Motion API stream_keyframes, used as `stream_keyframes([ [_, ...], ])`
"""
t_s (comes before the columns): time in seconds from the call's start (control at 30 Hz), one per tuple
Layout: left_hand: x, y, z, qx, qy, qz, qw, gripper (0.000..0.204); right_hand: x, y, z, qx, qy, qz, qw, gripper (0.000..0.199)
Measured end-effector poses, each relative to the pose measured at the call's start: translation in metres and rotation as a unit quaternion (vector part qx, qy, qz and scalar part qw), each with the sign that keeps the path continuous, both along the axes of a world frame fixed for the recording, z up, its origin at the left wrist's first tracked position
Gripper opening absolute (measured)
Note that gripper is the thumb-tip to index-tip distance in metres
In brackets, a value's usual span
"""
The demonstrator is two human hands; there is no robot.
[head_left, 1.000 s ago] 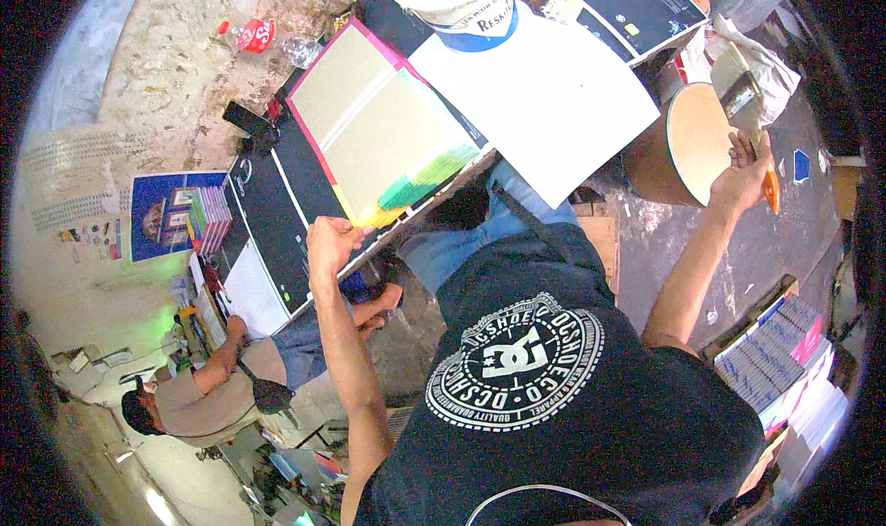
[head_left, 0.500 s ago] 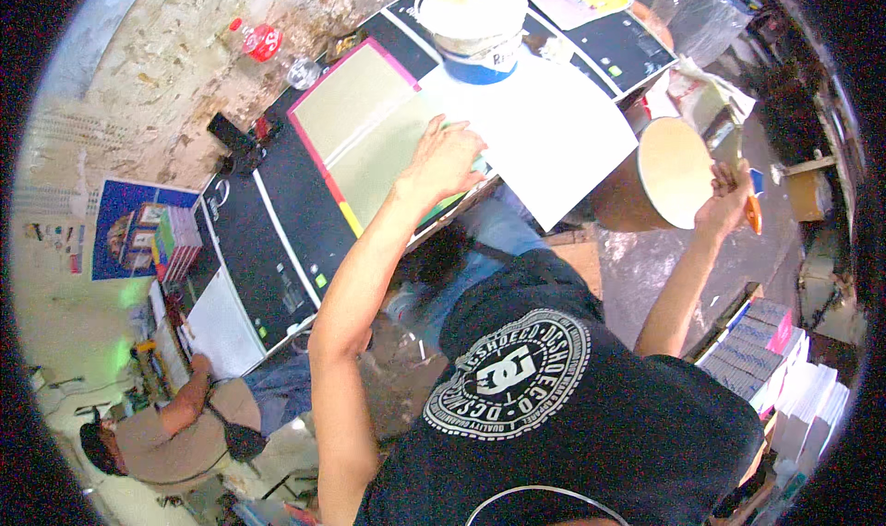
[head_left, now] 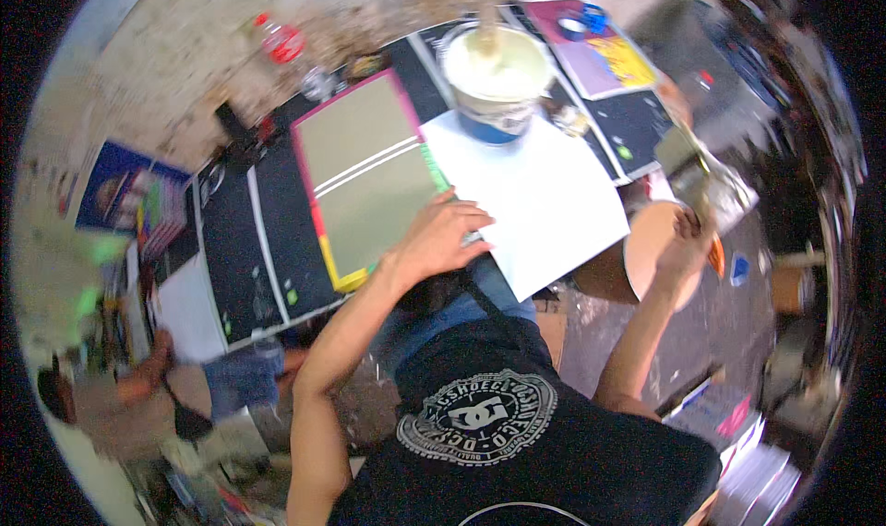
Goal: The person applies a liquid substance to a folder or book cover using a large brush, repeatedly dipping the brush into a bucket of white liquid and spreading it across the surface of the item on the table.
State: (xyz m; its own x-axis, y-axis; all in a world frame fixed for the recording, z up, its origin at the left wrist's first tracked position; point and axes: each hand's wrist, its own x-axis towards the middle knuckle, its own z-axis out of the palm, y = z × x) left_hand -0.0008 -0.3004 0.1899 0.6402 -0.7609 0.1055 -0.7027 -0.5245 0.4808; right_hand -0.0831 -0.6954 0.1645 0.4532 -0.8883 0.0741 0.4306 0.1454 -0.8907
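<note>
My left hand [head_left: 445, 235] lies open, fingers spread, by the near left edge of a large white sheet [head_left: 554, 212]. Left of it is a grey-beige board [head_left: 360, 180] edged with pink, yellow and green strips. A white tub with a blue base [head_left: 498, 111] stands on the far part of the sheet; it holds a cream-coloured mass and an upright stick. My right hand [head_left: 685, 245] is closed round a tool with an orange handle [head_left: 716, 256], over the right side of a brown drum with a round tan top [head_left: 646, 240]. The tool's working end is blurred.
A red-capped plastic bottle [head_left: 280, 41] stands by the wall. A purple-and-yellow printed sheet [head_left: 595, 60] lies at the table's far right, with blue tape on it. Stacked paper [head_left: 752, 480] sits at lower right. Another person [head_left: 138, 392] works at the far left.
The whole view has shifted and blurred. My right hand has moved left, from beyond the drum's edge to over its right side. My left hand stays by the sheet's left edge, slightly nearer me.
</note>
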Motion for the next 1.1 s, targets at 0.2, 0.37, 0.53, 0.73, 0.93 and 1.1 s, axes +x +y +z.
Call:
stream_keyframes([
  [0.2, -0.06, 0.039, 0.02, -0.27, 0.111, 0.233, 0.928, 0.028, 0.02, -0.02, -0.035, 0.072, 0.043, 0.006, 0.996, 0.038],
  [0.37, -0.046, 0.089, 0.074, -0.363, 0.053, 0.421, 0.83, 0.033, 0.024, -0.03, -0.054, 0.083, 0.055, -0.01, 0.995, 0.038],
  [0.53, 0.049, 0.08, 0.157, -0.386, -0.081, 0.334, 0.856, 0.038, 0.013, -0.015, -0.061, 0.079, -0.003, -0.047, 0.996, 0.034],
  [0.73, 0.089, 0.056, 0.151, -0.407, -0.225, 0.291, 0.836, 0.038, -0.017, -0.008, -0.02, 0.109, -0.103, 0.015, 0.988, 0.036],
  [0.93, 0.032, 0.103, 0.051, -0.447, -0.207, 0.471, 0.732, 0.036, 0.039, -0.019, 0.086, -0.15, -0.222, 0.175, 0.948, 0.031],
  [1.1, -0.061, 0.224, -0.014, -0.33, -0.238, 0.664, 0.627, 0.038, 0.14, 0.056, 0.152, -0.449, 0.033, 0.185, 0.873, 0.03],
])
